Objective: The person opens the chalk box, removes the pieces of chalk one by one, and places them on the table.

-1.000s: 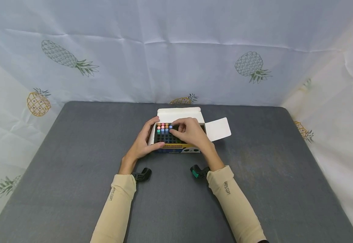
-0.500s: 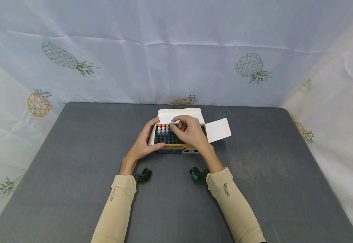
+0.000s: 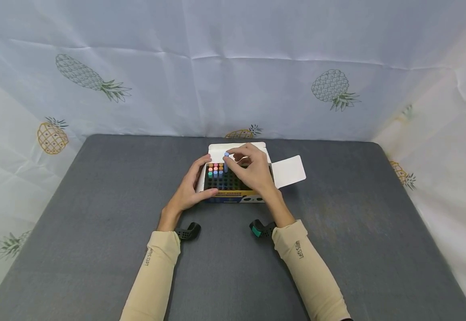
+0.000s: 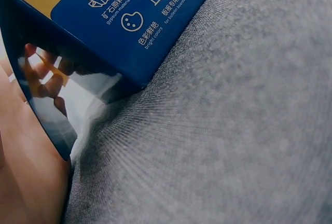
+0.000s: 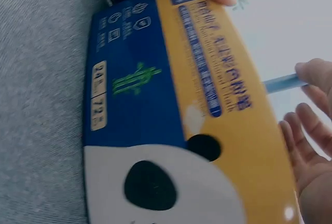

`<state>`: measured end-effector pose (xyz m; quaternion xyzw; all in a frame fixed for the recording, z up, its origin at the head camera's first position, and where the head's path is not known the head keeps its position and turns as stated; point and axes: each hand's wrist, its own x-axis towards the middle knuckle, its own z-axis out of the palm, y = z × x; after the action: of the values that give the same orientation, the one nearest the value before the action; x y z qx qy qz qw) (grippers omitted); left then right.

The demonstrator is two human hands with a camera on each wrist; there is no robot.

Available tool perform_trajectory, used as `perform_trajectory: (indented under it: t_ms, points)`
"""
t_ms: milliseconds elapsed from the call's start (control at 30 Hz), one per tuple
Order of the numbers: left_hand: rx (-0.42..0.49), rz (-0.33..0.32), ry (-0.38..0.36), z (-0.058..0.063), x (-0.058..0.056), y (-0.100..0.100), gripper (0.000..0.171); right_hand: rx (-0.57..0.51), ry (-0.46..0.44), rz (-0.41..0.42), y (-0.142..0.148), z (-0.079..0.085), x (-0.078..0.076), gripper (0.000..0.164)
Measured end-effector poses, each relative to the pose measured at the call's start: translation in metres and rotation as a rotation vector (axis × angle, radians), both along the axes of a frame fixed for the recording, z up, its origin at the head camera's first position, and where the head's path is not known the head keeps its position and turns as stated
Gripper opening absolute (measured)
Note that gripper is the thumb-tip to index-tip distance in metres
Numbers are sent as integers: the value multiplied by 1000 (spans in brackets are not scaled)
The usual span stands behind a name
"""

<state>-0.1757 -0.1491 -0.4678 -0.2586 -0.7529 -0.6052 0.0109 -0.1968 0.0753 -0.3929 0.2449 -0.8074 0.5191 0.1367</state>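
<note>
The right hand [image 3: 254,172] pinches one blue chalk stick [image 3: 226,154] upright at the far side of one chalk box [image 3: 233,196], right of nine other sticks [image 3: 215,169]. The left hand [image 3: 188,186] grips the box's left end.

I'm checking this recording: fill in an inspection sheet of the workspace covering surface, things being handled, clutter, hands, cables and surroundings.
Surface: gray table with a fabric texture.
Things being handled: open chalk box, white flaps spread at the back and right; colored chalk sticks stand at the left of its black holder; one blue stick is held roughly upright, whether its lower end is inside a hole unclear.
Clutter: nothing seen.
Hands: left hand grips the box's left end, thumb at the front; right hand pinches the blue stick.
Cables: nothing seen.
Surroundings: pale cloth with pineapple prints behind and on both sides.
</note>
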Motion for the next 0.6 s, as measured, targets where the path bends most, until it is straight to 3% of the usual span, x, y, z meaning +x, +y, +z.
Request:
perform_trajectory:
  t_ms: [300, 600]
  points:
    - [-11, 6, -1, 2, 1, 0, 89, -128, 121, 19, 8, 26, 9, 15]
    - [-19, 6, -3, 1, 0, 0, 89, -52, 179, 25, 31, 45, 27, 12]
